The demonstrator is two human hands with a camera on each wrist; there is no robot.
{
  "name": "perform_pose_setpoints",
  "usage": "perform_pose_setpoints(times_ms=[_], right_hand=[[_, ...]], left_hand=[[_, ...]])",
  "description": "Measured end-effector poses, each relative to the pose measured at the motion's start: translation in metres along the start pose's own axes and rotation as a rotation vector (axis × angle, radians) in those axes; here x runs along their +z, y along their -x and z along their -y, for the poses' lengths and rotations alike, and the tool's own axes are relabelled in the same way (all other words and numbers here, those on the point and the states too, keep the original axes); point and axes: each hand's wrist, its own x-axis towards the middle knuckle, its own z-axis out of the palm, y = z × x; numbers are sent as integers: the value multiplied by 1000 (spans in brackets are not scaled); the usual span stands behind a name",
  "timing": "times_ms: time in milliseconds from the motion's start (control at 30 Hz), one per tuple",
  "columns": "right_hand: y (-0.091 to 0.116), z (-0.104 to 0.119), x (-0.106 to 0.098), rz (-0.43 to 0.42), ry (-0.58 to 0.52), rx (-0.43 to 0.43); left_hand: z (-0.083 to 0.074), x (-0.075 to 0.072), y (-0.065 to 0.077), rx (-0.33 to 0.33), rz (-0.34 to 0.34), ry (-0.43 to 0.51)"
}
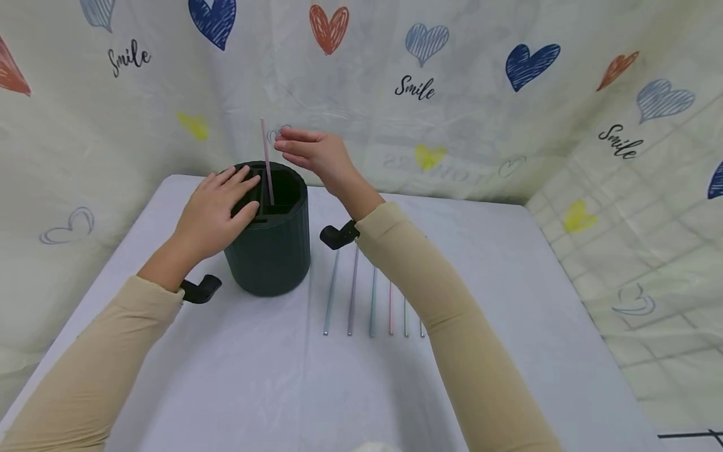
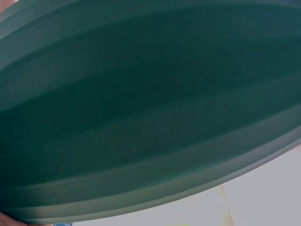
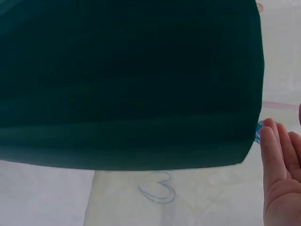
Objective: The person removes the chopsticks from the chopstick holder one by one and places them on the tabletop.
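A dark green, ribbed, round holder (image 1: 268, 257) with inner dividers stands upright towards the back left of the table. My left hand (image 1: 211, 210) rests over its left rim, fingers spread across the top. One thin pink stick (image 1: 267, 150) stands in the holder, its upper part rising above the rim. Just right of that stick, my right hand (image 1: 319, 154) hovers over the rim with its fingers extended and nothing in them. In the right wrist view, the fingers (image 3: 270, 150) show beside the holder's edge. The holder's ribbed wall (image 2: 150, 103) fills most of the left wrist view.
Several thin coloured sticks (image 1: 330, 295) lie side by side on the white tabletop (image 1: 254, 376), right of the holder, partly under my right forearm. A pale cloth (image 1: 361, 81) printed with hearts hangs behind the table and along its right side.
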Motion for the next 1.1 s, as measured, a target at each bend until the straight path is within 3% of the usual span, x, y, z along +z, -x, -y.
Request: perform_pose_setpoints(times_ms=[433, 767, 1100], right_hand=[[-11, -8, 15, -49, 140, 10], [-11, -5, 22, -61, 106, 14], [6, 28, 30, -57, 122, -146]], left_hand=[[0, 3, 0, 8, 25, -23], [-1, 3, -2, 12, 16, -16], [3, 1, -1, 2, 5, -12]])
